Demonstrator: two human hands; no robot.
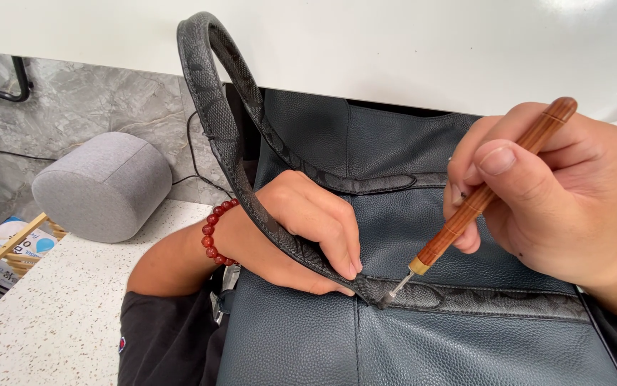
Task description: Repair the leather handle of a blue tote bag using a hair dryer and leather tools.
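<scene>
Head view: bag [408, 336] lies on the lap. Risk: the tool [481, 194] tip could slip off the strap [251, 179] edge and scratch the leather if pressed at a slant. Right hand [551, 193] is closed around the tool; left hand [301, 232] pinches the strap near the tip.

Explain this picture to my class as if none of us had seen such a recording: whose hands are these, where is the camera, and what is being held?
There is one picture, taken by a camera worn on a person's head, looking down at their own two bare hands. No machine is involved. The left hand, with a red bead bracelet on the wrist, pinches the patterned grey strap against a dark blue-grey leather bag lying on the person's lap. The right hand grips a wooden-handled tool like a pen, its metal tip meeting the strap's edge. To the left are a speckled counter and a grey cushion-like cylinder.
</scene>
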